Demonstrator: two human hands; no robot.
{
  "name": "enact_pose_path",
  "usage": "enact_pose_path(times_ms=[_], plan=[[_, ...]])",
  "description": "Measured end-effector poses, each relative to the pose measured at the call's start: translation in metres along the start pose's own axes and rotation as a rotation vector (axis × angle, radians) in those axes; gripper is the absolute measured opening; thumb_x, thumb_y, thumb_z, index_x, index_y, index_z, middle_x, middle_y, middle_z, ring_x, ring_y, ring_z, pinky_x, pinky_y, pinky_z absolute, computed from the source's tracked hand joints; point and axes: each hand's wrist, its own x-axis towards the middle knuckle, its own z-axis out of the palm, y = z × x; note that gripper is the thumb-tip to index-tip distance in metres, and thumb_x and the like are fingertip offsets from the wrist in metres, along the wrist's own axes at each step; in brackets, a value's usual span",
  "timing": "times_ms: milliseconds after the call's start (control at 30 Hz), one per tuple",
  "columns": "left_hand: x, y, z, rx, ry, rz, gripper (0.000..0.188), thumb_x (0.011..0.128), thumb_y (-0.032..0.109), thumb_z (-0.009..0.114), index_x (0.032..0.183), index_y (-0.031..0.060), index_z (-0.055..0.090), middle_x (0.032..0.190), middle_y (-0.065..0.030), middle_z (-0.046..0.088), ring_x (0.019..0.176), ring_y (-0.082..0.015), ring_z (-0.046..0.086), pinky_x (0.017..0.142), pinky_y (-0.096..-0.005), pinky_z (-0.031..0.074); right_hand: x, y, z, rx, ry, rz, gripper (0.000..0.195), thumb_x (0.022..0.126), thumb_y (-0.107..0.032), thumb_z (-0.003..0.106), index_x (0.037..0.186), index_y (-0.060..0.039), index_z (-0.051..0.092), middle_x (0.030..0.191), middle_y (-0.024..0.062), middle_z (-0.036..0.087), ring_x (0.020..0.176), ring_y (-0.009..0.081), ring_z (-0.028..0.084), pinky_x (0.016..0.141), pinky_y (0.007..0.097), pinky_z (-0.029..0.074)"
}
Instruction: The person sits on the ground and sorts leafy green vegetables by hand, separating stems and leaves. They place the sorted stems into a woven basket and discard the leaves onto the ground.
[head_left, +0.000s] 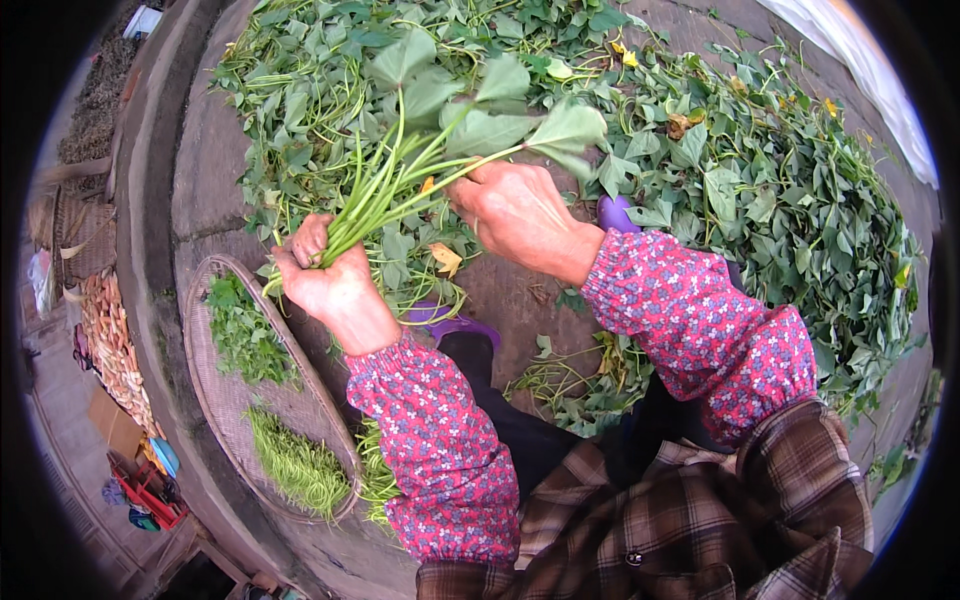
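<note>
My left hand (326, 281) grips a bundle of long green leaf stalks (375, 199), with its fingers wrapped round the lower ends. Lobed green leaves (491, 124), some blurred, fan out from the far ends of the stalks. My right hand (517, 214) is closed at the upper side of the bundle, its fingertips on a stalk near the leaves. Its palm side is hidden. Below and beyond both hands spreads a large heap of leafy vines (315, 127), which look like sweet potato vines.
On my left lies a shallow woven bamboo tray (232, 397) holding leaves (251, 330) and stripped stalks (296, 465). Past it runs a concrete ledge (139, 225), with corn cobs (116, 345) lower down. More vines (810, 225) pile up at right. Purple shoes (450, 322) are on my feet.
</note>
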Motion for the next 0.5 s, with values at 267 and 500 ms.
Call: enact_pose_path(times_ms=[267, 500], plan=[[0.005, 0.014, -0.005, 0.085, -0.04, 0.108, 0.041, 0.095, 0.032, 0.033, 0.059, 0.0112, 0.028, 0.049, -0.0009, 0.024, 0.047, -0.0148, 0.027, 0.046, -0.0275, 0.029, -0.007, -0.003, -0.014, 0.021, -0.097, -0.011, 0.009, 0.064, -0.008, 0.056, 0.067, 0.0006, 0.056, 0.074, 0.018, 0.054, 0.068, 0.0338, 0.058, 0.057, 0.0415, 0.047], [0.0, 0.016, 0.005, 0.118, -0.265, 0.096, 0.03, 0.093, 0.026, 0.041, 0.069, 0.0089, 0.036, 0.05, 0.0015, 0.024, 0.044, -0.0105, 0.025, 0.04, -0.0237, 0.024, 0.015, 0.04, -0.077, 0.925, 0.373, 0.745, 0.02, 0.083, -0.012, 0.05, 0.078, 0.0034, 0.061, 0.072, 0.0071, 0.062, 0.065, 0.0152, 0.058, 0.061, 0.0259, 0.047]])
